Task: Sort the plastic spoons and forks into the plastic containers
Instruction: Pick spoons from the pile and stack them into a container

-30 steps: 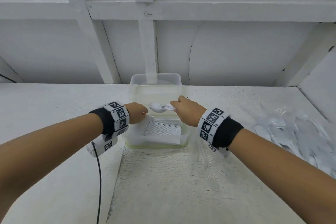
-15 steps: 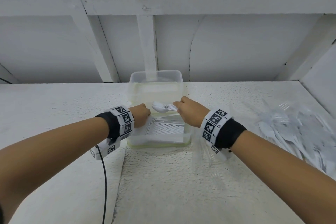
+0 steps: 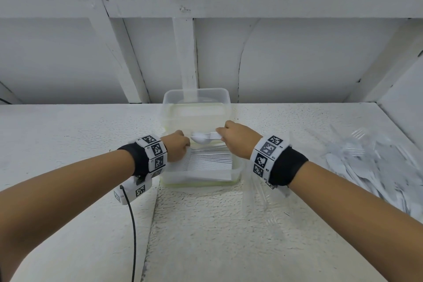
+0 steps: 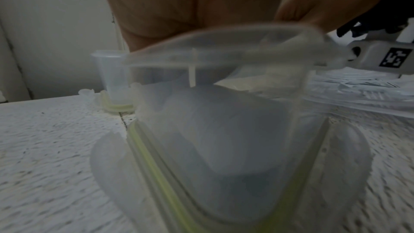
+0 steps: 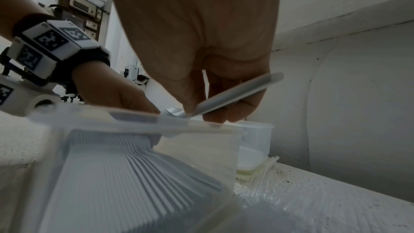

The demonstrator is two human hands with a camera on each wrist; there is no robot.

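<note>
Two clear plastic containers stand in line against the wall. The near container (image 3: 237, 173) holds a neat row of stacked white spoons (image 3: 210, 159). The far container (image 3: 196, 98) looks nearly empty. My right hand (image 3: 235, 138) pinches a white plastic spoon (image 3: 201, 138) by its handle and holds it level over the near container's far edge; its handle (image 5: 237, 95) shows in the right wrist view. My left hand (image 3: 176, 148) curls its fingers over the near container's left rim (image 4: 212, 56), with the fingertips hidden.
A loose pile of white spoons and forks (image 3: 375, 167) lies on the white tabletop (image 3: 68, 135) at the right. A clear plastic wrapper (image 3: 258, 192) lies beside the near container. A black cable (image 3: 133, 224) hangs from my left wrist. The wall is close behind.
Both hands have hardly moved. The right hand still holds the spoon over the near container, and the left hand stays at its left rim.
</note>
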